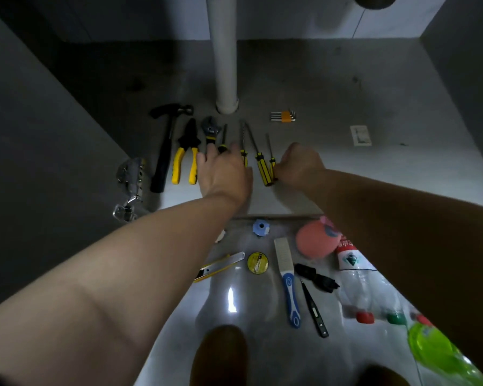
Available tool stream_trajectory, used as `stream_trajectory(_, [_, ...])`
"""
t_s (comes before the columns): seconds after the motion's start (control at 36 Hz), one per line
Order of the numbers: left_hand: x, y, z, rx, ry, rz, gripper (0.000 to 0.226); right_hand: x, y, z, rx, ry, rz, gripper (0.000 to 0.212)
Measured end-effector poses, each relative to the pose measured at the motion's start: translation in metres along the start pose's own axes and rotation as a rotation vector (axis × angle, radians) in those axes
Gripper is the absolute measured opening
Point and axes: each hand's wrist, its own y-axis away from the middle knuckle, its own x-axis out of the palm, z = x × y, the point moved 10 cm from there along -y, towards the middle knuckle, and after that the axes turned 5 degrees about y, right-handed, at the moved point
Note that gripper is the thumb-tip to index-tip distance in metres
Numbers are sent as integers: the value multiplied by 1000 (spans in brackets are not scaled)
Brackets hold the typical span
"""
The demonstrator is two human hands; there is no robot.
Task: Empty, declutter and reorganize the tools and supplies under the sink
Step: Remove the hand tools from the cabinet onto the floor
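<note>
Under the sink, a person's left hand [223, 174] lies with fingers spread over tool handles at centre frame, between the yellow-handled pliers [186, 154] and a long screwdriver [262, 169]. The right hand [300, 165], fingers curled, grips the handle of the short screwdriver [272, 162] at the row's right end. A hammer [163, 151] lies at the left end, and hex keys [283, 116] sit right of the white pipe [223, 65].

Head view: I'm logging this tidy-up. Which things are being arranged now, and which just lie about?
In hand: small screwdriver, pinched by right hand; screwdriver row at left hand; pliers; hammer.
Lying about: hex keys, utility knife, tape roll, plastic bottles, drain pipe.
</note>
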Motion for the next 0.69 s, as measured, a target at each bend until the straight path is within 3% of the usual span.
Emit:
stream_trajectory(0.33, [4, 17, 4, -154, 205, -1, 25, 16, -8, -14, 135, 61, -5, 16])
stream_trajectory(0.39, [-1, 25, 7, -168, 276, -44, 22, 11, -5, -13, 134, 56, -34, 27])
stream_trajectory(0.56, [-12, 59, 26, -89, 728, -138, 17, -3, 29, -9, 107, -253, -122, 17])
stream_trajectory(0.69, [-13, 124, 44, -16, 837, -197, 25, 22, 89, -11, 15, -496, -107, 6])
